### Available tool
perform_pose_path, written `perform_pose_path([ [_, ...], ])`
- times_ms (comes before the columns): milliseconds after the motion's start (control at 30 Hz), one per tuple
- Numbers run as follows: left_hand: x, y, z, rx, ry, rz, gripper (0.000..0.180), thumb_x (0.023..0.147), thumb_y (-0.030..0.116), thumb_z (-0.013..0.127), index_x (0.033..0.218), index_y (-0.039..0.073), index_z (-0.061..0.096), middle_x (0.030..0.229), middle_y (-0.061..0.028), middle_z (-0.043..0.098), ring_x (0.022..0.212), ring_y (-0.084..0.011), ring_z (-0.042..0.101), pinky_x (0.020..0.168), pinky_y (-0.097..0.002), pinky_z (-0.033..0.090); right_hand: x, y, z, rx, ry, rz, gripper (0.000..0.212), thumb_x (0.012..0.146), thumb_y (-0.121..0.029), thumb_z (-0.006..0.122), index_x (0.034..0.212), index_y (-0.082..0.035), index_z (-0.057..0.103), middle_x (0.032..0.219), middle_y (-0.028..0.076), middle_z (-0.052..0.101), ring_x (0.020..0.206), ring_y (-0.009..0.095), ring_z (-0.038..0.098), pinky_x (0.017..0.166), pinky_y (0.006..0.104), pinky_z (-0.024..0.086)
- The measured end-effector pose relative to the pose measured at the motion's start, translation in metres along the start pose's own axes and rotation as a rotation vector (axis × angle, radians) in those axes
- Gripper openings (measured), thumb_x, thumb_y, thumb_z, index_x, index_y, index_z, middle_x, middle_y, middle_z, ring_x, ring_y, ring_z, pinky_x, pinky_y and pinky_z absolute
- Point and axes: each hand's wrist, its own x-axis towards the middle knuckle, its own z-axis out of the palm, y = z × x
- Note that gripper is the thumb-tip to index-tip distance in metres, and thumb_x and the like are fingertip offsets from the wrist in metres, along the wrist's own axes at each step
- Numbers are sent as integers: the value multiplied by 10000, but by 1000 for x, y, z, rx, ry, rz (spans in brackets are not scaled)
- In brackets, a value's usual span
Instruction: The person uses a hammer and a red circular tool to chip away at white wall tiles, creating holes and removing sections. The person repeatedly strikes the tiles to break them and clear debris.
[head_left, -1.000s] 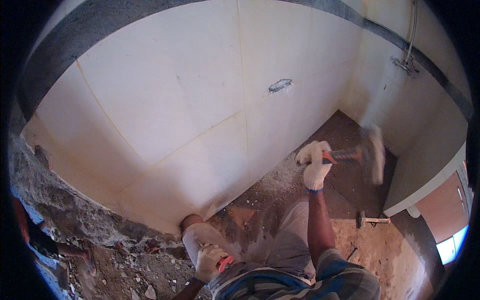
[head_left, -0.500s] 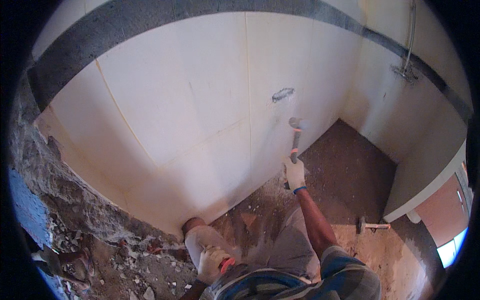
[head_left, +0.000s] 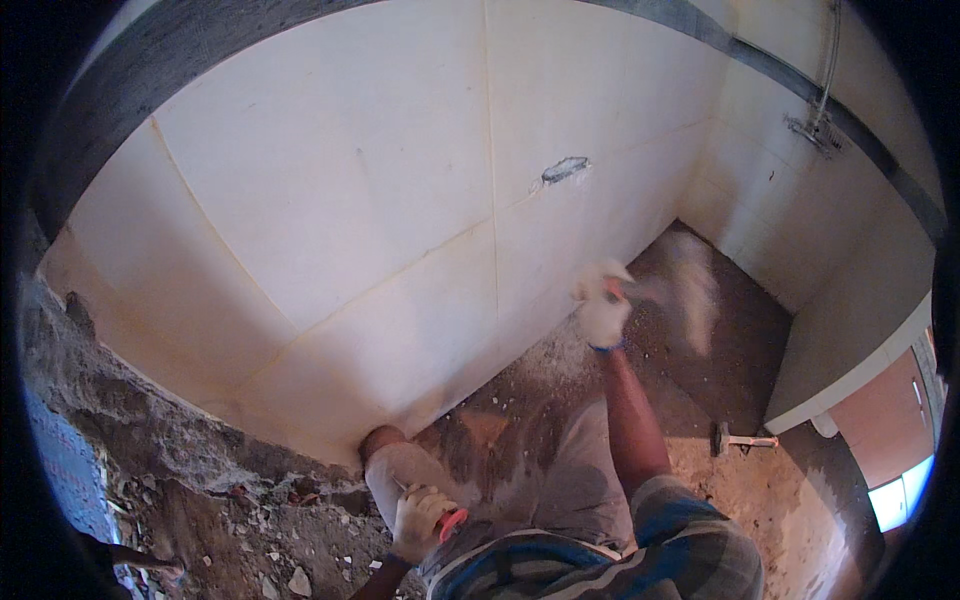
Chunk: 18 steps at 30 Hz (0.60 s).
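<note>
My right hand (head_left: 604,318), in a pale work glove, is closed round the handle of a hammer (head_left: 695,300) in front of the white wall panel. The hammer is smeared by motion, its head out to the right of the hand. Down by my left knee, my left hand (head_left: 418,522), also gloved, grips a chisel with a red hand guard (head_left: 453,523). Most of the chisel is hidden by the hand. A rough oblong hole (head_left: 566,170) is broken into the white wall (head_left: 400,180), above and beyond my right hand.
Another hammer (head_left: 748,441) lies on the dusty floor at the right. Broken rubble (head_left: 270,550) covers the ground at lower left, beside a rough broken wall edge (head_left: 130,370). Part of another person's foot (head_left: 160,565) shows there. A metal pipe fitting (head_left: 815,130) is on the right wall.
The hammer has swung from upright to pointing right of my right hand, which has risen slightly. My left hand stays near the knee with the chisel. The view has shifted somewhat.
</note>
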Motion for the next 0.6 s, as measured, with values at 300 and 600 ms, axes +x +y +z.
perform_pose_path([
  [300,5,1,-6,-23,68,26,393,776,324,798,1157,228,774,1218,-18,764,1282,-309,654,1182,-547,419,-36,10,-39,-643,-238,469,239,1045,-244,727,907,-49,723,697,-44,595,610,83,552,551,328,433],
  [600,-3,-15,12,6,19,59,436,766,357,810,1186,246,772,1228,-4,762,1284,-311,659,1183,-550,418,2,-37,-21,72,-140,-238,170,1028,-44,630,869,-56,570,746,42,593,664,169,562,638,369,504],
])
